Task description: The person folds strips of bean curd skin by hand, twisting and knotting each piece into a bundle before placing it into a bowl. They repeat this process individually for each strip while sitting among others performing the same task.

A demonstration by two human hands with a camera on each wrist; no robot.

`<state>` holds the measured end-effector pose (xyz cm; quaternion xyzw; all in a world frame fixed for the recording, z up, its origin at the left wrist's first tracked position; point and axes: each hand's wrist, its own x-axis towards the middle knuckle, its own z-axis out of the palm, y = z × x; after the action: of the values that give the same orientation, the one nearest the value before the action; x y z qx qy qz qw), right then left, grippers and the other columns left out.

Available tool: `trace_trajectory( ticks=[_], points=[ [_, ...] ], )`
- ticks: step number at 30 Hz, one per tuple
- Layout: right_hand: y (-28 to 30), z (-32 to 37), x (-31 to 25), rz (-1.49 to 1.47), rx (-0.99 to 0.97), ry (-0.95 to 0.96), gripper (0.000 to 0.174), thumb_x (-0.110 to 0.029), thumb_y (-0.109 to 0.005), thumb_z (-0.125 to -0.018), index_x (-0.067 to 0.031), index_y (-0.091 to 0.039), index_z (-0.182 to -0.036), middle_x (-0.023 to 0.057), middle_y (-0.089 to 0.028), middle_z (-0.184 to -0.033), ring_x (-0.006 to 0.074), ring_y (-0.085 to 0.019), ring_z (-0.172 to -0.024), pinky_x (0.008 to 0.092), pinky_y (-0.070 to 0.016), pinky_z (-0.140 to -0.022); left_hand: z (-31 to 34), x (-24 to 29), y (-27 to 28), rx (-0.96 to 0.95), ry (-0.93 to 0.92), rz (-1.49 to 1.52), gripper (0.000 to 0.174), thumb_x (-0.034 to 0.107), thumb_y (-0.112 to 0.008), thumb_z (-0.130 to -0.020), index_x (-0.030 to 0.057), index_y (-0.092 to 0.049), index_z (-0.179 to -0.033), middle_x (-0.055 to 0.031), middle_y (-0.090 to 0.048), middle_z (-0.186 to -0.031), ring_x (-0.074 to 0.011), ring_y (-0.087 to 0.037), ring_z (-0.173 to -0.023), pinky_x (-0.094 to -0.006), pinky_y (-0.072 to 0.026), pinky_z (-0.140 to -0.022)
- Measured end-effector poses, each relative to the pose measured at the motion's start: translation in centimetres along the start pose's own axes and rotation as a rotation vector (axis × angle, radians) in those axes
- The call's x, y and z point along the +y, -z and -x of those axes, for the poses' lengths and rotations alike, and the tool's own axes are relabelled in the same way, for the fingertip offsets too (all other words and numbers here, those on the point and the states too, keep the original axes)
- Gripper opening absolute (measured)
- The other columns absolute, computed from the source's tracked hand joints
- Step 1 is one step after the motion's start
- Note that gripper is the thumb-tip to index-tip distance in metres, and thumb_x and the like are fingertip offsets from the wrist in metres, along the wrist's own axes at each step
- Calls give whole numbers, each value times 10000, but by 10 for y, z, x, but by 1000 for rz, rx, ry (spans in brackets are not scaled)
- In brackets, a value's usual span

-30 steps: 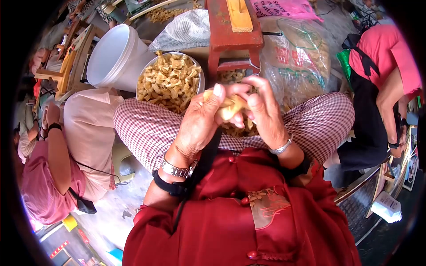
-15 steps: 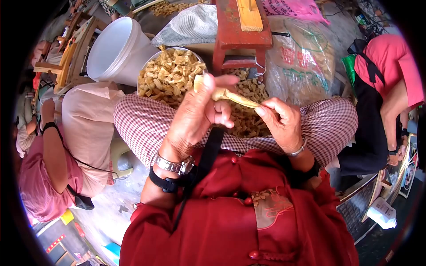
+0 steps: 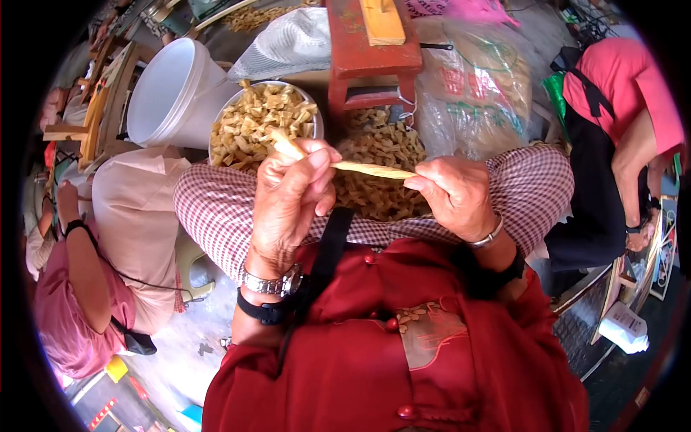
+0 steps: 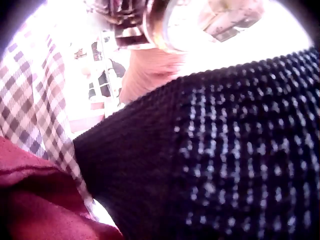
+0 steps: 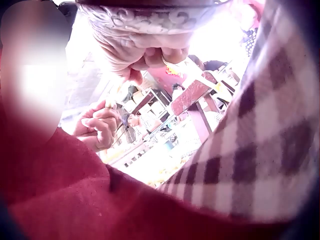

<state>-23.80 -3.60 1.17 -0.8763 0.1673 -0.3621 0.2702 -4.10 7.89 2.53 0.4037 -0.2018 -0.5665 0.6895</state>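
A pale yellow twisted strip (image 3: 374,171) stretches between the two hands above the lap in the head view. The left hand (image 3: 291,191) pinches it near one end between thumb and fingers, and a wider loose end sticks out beyond them. The right hand (image 3: 458,196) pinches the other end, its fingers curled. Beneath the strip lies a heap of short yellowish pieces (image 3: 385,147). In the right wrist view the right hand (image 5: 142,52) is near the camera, with the left hand (image 5: 100,125) lower left. A dark wristband (image 4: 200,150) fills much of the left wrist view.
A bowl of yellowish knotted pieces (image 3: 265,119) stands beyond the left knee, beside a white bucket (image 3: 165,90). Past the heap are a red stool (image 3: 371,61) and a clear plastic bag (image 3: 475,93). People sit at left (image 3: 137,230) and right (image 3: 626,93).
The hands were close together around a bunched strip; they have moved apart, and the strip is now stretched between them. The right hand took hold of its far end.
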Motion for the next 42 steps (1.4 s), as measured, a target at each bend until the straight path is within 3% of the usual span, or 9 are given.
trace_trajectory(
  ticks=[4,9,14,19,22,24,32,37,42],
  points=[
    [19,-10,-1,199,39,239,234,-123,-773,-664,-32,-593,-784,50,-539,-605,201,-538,-498,303,-417,-450,0,15,21,-338,-21,-97,320,144,-587,-884,-63,-551,-1125,-172,-617,-917,-190,-610,-731,-347,-548,-674],
    [17,-12,-17,310,-49,476,140,-189,-674,-752,-72,-600,-768,-24,-390,-579,100,-438,-506,251,-344,-414,-7,53,17,-135,-150,-422,625,469,-434,-937,-47,-426,-1288,-202,-587,-1129,-283,-588,-1043,-408,-402,-982],
    [-1,-11,-35,227,-167,567,98,-183,-631,-731,-96,-586,-720,-16,-481,-672,126,-508,-651,260,-413,-507,5,18,-19,-340,338,-451,645,488,-358,-963,-75,-444,-1265,-140,-637,-1005,-154,-608,-829,-269,-476,-745],
    [4,-18,-34,267,-277,526,134,-208,-592,-760,-90,-586,-823,-9,-466,-712,141,-485,-675,276,-390,-509,12,3,-33,-226,698,-43,520,578,-298,-945,128,-438,-725,26,-378,-501,-56,-282,-375,-186,-191,-336],
    [22,-24,-25,450,-287,594,134,-194,-581,-773,-89,-576,-856,-10,-409,-685,138,-467,-645,274,-393,-510,18,9,-38,-241,695,-107,455,486,-335,-970,98,-462,-769,23,-360,-496,-56,-299,-378,-199,-207,-335],
    [33,-31,-20,442,-293,513,145,-178,-589,-770,-94,-569,-887,-6,-404,-680,136,-473,-632,272,-411,-506,19,3,-29,-313,665,-59,343,327,-342,-993,61,-516,-1124,37,-361,-541,-46,-252,-392,-196,-186,-349],
    [11,-38,-24,-280,-219,-105,256,-51,-502,-842,-56,-559,-1091,108,-611,-874,243,-604,-754,328,-500,-630,7,29,-32,-443,416,-92,342,189,-392,-990,42,-457,-1291,34,-347,-578,-41,-262,-465,-181,-220,-401],
    [-10,-42,-46,-909,-105,-513,230,-172,-397,-994,-9,-545,-1060,-5,-529,-711,44,-450,-541,187,-401,-486,-2,34,-45,-367,-223,-606,334,-127,-410,-858,-27,-576,-1130,-67,-552,-763,-206,-565,-672,-330,-485,-596],
    [-26,-38,-34,-1051,-6,-668,191,-171,-446,-979,-46,-509,-849,-26,-422,-557,58,-382,-425,206,-308,-373,-5,29,-44,-219,-605,-1129,461,-159,-506,-676,25,-618,-1084,-176,-577,-821,-334,-603,-769,-362,-491,-598]
  ],
)
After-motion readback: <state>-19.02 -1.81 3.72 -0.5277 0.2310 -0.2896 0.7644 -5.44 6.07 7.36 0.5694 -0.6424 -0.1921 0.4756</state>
